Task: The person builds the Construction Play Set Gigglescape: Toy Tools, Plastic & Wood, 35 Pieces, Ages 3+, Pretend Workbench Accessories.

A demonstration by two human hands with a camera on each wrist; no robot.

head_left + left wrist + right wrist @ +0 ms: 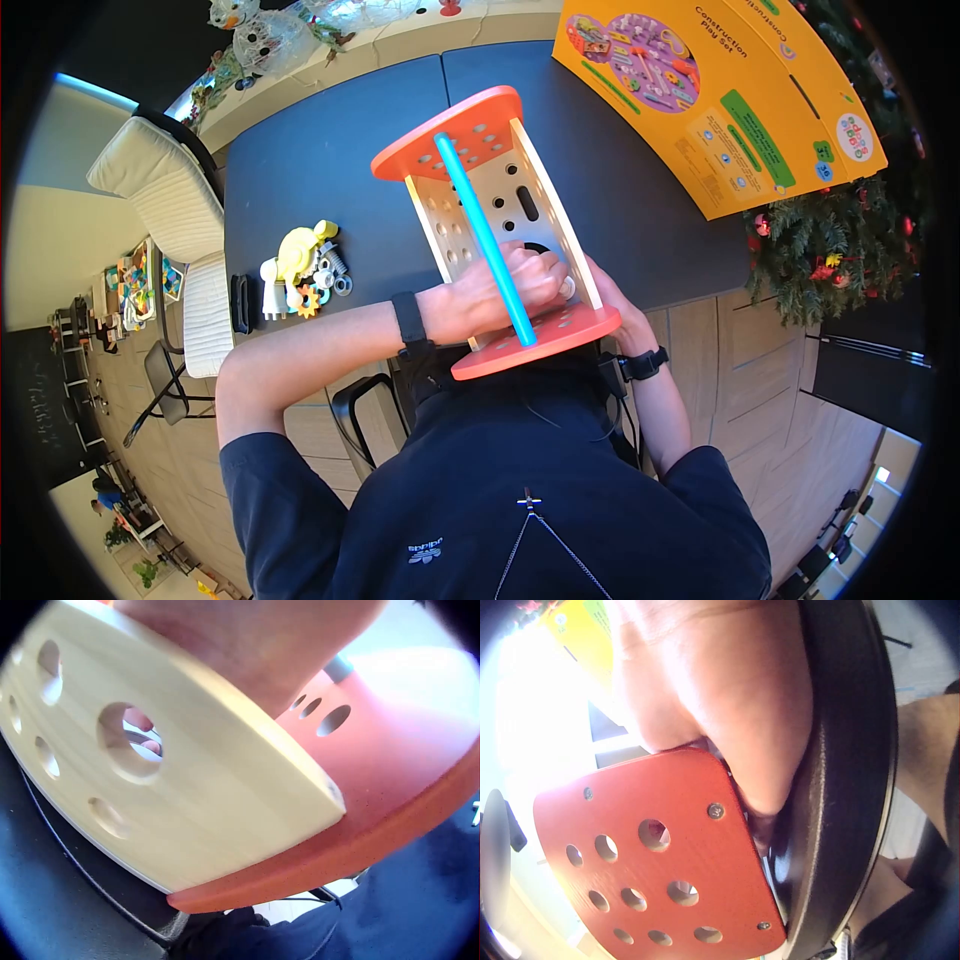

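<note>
A wooden toy toolbox (550,210) with orange-red ends and a blue bar handle (487,240) lies tilted at the near table edge, its open side facing me. My left hand (510,290) reaches under the handle into it, knuckles bent, with a small pale round piece (568,288) at its fingers. Fingertips (138,718) show through a side-panel hole in the left wrist view. From outside, my right hand (625,315) grips the right side panel, partly hidden behind it. In the right wrist view its palm and thumb lie along the corner of the red end panel (637,855).
Left on the dark table (340,150) sits a pile of toy parts: yellow pieces (297,252), grey bolts (330,265) and an orange gear (310,300). A yellow box (740,100) stands back right, beside a decorated tree (830,250). A cushioned chair (165,200) is at left.
</note>
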